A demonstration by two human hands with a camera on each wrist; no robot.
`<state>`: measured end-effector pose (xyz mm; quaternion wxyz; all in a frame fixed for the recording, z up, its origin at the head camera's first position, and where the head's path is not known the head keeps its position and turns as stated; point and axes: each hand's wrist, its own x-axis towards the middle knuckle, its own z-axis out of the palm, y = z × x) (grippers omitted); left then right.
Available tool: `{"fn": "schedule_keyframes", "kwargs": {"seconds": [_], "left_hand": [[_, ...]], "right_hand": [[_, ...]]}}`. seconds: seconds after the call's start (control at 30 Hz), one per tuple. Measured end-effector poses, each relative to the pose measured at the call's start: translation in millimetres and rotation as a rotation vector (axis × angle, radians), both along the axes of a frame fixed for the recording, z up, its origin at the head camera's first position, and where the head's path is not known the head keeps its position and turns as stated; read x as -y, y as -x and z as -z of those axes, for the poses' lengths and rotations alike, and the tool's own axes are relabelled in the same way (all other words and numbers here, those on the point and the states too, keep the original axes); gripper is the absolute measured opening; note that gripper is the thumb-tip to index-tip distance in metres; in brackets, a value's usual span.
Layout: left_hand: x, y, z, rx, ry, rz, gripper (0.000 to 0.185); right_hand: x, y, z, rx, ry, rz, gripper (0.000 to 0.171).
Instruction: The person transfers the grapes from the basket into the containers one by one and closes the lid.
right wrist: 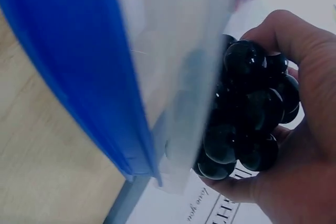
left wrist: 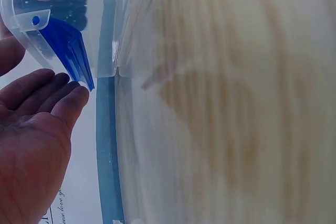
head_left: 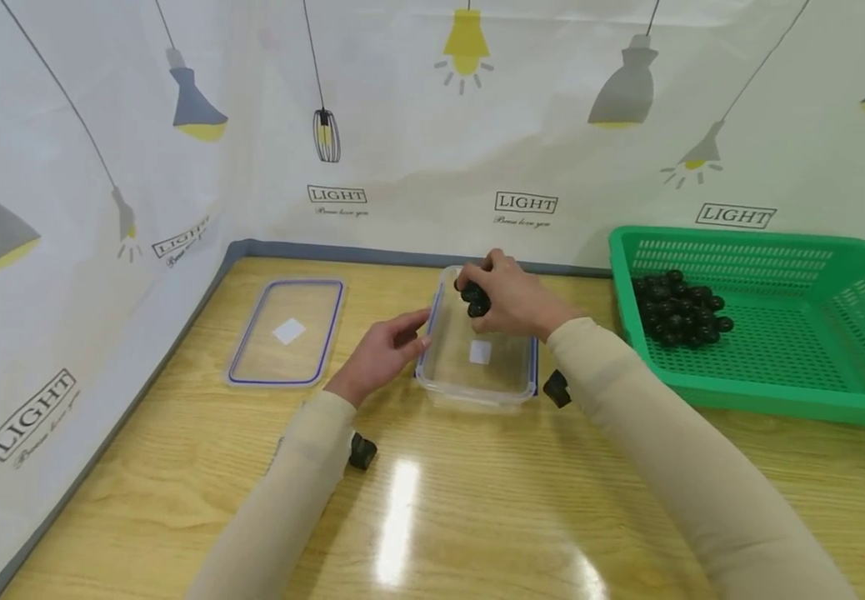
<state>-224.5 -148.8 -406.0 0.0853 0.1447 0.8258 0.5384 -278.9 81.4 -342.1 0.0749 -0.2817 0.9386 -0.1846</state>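
Black balls (head_left: 474, 301) clutched in right hand (head_left: 511, 300) above clear container (head_left: 477, 354); left hand (head_left: 383, 350) relaxed beside.

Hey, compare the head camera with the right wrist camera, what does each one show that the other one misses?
Only the head view shows the green plastic basket with its pile of black balls, the clear flat lid with a blue rim, and the left hand at the container's side. Only the right wrist view shows, close up, that the handful is several glossy black balls. Both show the right hand gripping them over the clear plastic container on the wooden table.
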Motion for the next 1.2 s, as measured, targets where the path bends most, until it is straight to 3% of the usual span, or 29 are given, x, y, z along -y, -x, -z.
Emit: {"fn": "schedule_keyframes", "kwargs": {"seconds": [0.5,0.73,1.2], "left_hand": [[-3,-0.2,0.8,0.007,-0.003,-0.006,0.048],[-1,-0.1,0.6,0.006,0.034,-0.029,0.049],[-1,-2.8,0.4,0.013,0.016,-0.01,0.051]], "right_hand": [[3,10.6,28.9,-0.021,-0.047,0.023,0.048],[8,10.4,34.4,-0.019,-0.098,-0.01,0.055],[12,9.9,39.1,-0.006,-0.162,0.006,0.058]]}}
